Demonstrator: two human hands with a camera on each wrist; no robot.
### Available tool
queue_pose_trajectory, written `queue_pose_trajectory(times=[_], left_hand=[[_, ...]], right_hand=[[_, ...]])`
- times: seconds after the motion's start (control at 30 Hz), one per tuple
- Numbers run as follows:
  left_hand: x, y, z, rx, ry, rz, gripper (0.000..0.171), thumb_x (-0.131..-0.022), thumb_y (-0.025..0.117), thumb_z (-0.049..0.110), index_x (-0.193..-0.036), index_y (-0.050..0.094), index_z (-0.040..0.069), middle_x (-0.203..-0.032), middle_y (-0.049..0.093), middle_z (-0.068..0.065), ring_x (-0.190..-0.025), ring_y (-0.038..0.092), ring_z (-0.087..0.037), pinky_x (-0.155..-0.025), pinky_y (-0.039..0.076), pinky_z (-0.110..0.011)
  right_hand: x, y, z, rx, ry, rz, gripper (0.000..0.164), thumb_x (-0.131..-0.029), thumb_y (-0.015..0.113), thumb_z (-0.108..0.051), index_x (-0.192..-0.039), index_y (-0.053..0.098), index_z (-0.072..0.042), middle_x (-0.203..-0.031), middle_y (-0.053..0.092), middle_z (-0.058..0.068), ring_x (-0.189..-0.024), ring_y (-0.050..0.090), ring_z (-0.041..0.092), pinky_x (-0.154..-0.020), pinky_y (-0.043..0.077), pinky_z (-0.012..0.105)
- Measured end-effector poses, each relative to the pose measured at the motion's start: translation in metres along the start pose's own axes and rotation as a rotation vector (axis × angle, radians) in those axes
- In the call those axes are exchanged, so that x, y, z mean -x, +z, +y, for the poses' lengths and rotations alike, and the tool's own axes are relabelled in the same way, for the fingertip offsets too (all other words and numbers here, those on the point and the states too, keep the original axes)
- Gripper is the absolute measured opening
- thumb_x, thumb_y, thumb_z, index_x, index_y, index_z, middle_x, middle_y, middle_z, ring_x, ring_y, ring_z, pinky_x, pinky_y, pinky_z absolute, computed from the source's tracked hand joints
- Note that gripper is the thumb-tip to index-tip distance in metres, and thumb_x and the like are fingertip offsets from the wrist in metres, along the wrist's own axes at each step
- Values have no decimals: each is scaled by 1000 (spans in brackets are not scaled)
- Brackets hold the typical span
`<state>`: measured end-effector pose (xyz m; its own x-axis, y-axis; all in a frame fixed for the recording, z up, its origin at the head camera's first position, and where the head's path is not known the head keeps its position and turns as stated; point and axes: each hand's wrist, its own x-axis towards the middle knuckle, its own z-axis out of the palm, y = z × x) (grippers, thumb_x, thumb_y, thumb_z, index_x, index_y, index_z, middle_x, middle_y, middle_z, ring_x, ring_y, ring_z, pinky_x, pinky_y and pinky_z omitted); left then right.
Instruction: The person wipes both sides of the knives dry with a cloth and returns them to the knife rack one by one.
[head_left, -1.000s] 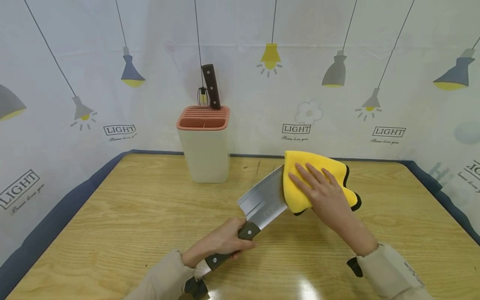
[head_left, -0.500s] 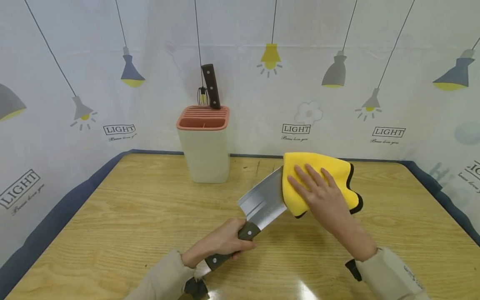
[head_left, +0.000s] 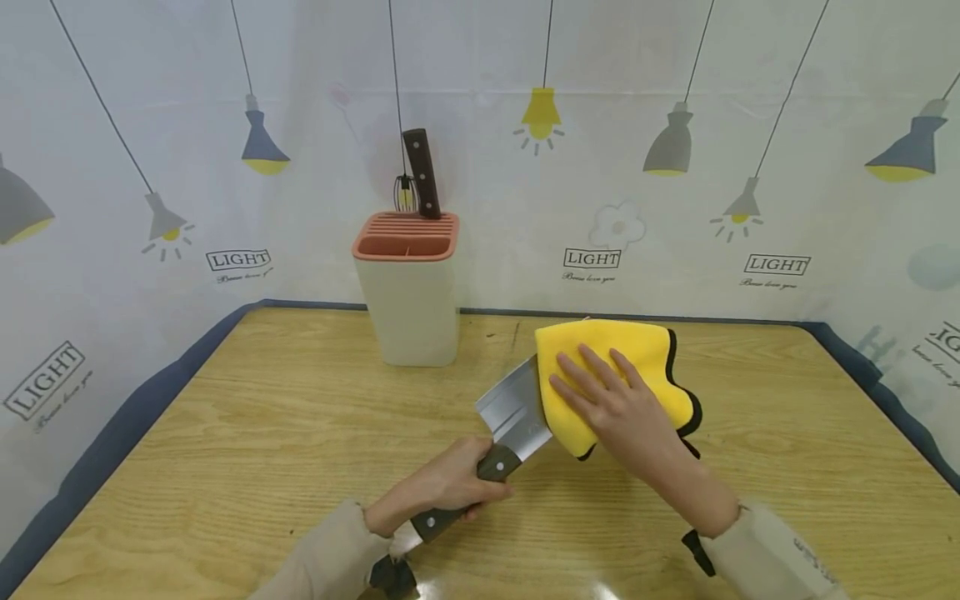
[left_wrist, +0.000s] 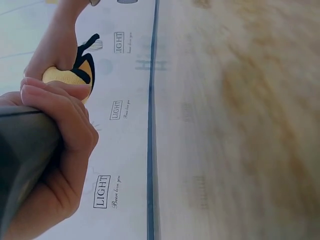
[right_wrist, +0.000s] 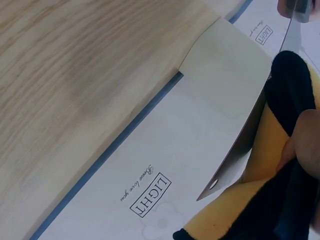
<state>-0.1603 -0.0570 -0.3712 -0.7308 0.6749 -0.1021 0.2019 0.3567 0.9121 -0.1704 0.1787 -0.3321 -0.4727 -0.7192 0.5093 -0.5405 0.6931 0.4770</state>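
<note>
My left hand [head_left: 453, 479] grips the dark riveted handle of a cleaver [head_left: 510, 408], its broad blade angled up to the right. Over the blade's far part lies a yellow cloth [head_left: 648, 346] with black edging. My right hand [head_left: 626, 421] holds the cloth there, fingers stretched across its top. From the right wrist view, the thumb [right_wrist: 302, 145] shows against the folded cloth, and the blade's hole-pierced corner [right_wrist: 232, 167] sticks out beside it. In the left wrist view, the left fingers [left_wrist: 65, 112] curl round the handle [left_wrist: 25, 155]. The cloth hides most of the blade's tip.
A cream knife block [head_left: 412, 312] with a red slotted top stands at the back, left of centre. One knife with a dark handle [head_left: 423, 175] is set upright in it. A lamp-patterned backdrop [head_left: 495, 250] encloses the wooden table [head_left: 300, 433].
My right hand and the cloth have slid down the blade, left and nearer the handle, covering more of it. My left hand and the cleaver have stayed in place.
</note>
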Motion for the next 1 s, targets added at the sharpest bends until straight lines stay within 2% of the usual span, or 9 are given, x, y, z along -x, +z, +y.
queue_pose_trajectory(times=[0.17,0.3,0.47,0.57,0.77,0.9,1.0], left_hand=[[0,0,-2,-1,10,-5,14,-82,59,4,-84,46,1,-47,47,-2,-33,42,-7,-32,36,-20],[0,0,-3,-5,11,-4,14,-82,59,4,-83,46,1,-46,47,0,-32,42,-6,-32,36,-18],[0,1,-3,-7,10,-2,13,-82,59,4,-83,46,1,-47,47,0,-33,42,-6,-32,36,-19],[0,1,-3,-9,10,-3,14,-82,59,4,-83,46,1,-47,48,-1,-33,42,-6,-32,37,-20],[0,0,-1,-2,9,-17,13,-82,59,4,-83,46,1,-47,47,-1,-32,42,-7,-32,37,-20],[0,-1,0,1,23,-44,11,-83,57,3,-84,46,0,-47,47,-1,-33,42,-6,-33,37,-19],[-1,-2,0,3,30,-57,11,-84,56,2,-86,47,-3,-47,46,0,-34,41,-6,-33,37,-19]], right_hand=[[-2,0,-7,-8,-37,21,63,-60,74,8,-117,59,-12,-127,50,9,-120,42,31,-96,35,49],[-2,2,-12,-48,-68,55,56,-64,68,6,-117,58,-10,-127,50,10,-119,42,32,-95,35,49],[-2,4,-17,-66,-123,84,42,-80,43,1,-117,58,-10,-127,49,11,-119,43,31,-97,34,48],[-3,4,-19,-49,-160,93,43,-88,28,-2,-117,59,-12,-128,49,10,-119,44,30,-98,34,47],[-6,3,-22,-36,-234,102,45,-90,25,-3,-117,59,-14,-129,48,8,-120,43,28,-97,35,46],[-8,3,-24,-50,-278,115,50,-95,15,-4,-117,58,-15,-129,48,7,-120,42,27,-98,34,45],[-8,2,-24,-49,-304,118,46,-93,20,-4,-117,58,-15,-129,48,6,-120,43,27,-98,33,45]])
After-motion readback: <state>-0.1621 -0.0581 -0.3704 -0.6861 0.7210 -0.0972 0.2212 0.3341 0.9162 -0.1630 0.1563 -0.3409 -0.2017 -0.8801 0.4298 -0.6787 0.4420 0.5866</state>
